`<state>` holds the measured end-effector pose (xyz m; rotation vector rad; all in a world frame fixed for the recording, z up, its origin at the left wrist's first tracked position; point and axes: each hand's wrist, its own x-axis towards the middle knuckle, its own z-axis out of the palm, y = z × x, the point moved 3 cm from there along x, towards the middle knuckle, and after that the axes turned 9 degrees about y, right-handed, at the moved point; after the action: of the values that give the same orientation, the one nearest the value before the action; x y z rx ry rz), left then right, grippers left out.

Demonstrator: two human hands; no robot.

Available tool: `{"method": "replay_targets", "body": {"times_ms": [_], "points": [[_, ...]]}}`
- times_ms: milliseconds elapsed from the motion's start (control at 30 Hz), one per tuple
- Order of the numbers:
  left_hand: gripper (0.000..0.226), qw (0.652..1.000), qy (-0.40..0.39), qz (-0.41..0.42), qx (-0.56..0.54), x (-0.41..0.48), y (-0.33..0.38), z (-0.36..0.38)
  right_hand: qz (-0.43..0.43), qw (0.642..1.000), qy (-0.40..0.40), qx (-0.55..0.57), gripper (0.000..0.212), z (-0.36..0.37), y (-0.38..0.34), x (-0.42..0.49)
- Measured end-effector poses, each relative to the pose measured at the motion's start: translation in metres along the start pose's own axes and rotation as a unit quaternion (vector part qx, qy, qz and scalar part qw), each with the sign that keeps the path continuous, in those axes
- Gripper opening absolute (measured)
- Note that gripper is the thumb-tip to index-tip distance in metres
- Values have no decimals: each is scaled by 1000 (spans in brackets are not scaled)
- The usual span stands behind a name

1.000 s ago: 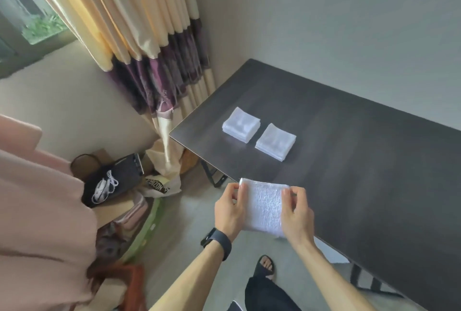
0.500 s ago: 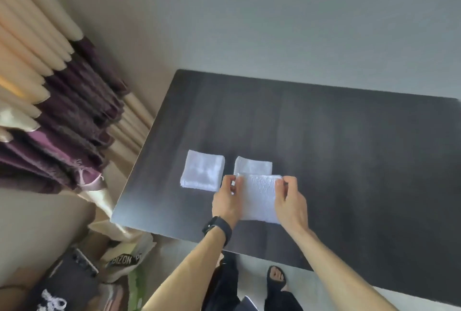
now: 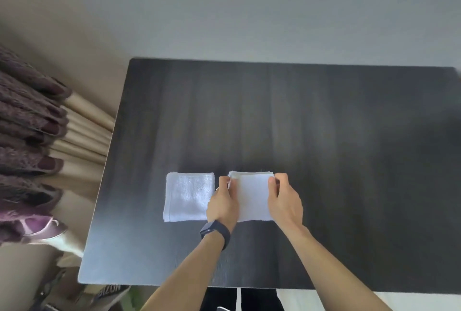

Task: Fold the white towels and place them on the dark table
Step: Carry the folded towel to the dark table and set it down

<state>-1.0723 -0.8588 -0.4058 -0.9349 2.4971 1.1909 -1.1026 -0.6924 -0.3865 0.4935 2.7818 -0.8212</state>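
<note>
Folded towel (image 3: 253,198) on dark surface (image 3: 324,123); left hand (image 3: 222,204) and right hand (image 3: 285,202) pinch its far corners with curled fingers (image 3: 273,181). Second towel (image 3: 188,197) lies just beside, at 9 o'clock.

Dark table (image 3: 349,136) fills the view, wood grain running front to back. A folded white towel (image 3: 188,197) lies flat at about eight o'clock from the tabletop's centre. At its three o'clock, just apart, a second towel (image 3: 249,173) lies flat, its twelve o'clock edge showing from under the top towel (image 3: 253,198).
</note>
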Motion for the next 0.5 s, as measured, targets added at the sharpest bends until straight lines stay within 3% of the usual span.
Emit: {"method": "replay_targets", "body": {"times_ms": [167, 400, 500], "points": [[16, 997, 17, 16, 74, 7, 5, 1, 17, 1000, 1, -21, 22, 9, 6, 8], [17, 995, 37, 10, 92, 10, 4, 0, -8, 1000, -2, -19, 35, 9, 9, 11], [28, 991, 90, 61, 76, 5, 6, -1, -6, 999, 47, -23, 46, 6, 16, 6]]}}
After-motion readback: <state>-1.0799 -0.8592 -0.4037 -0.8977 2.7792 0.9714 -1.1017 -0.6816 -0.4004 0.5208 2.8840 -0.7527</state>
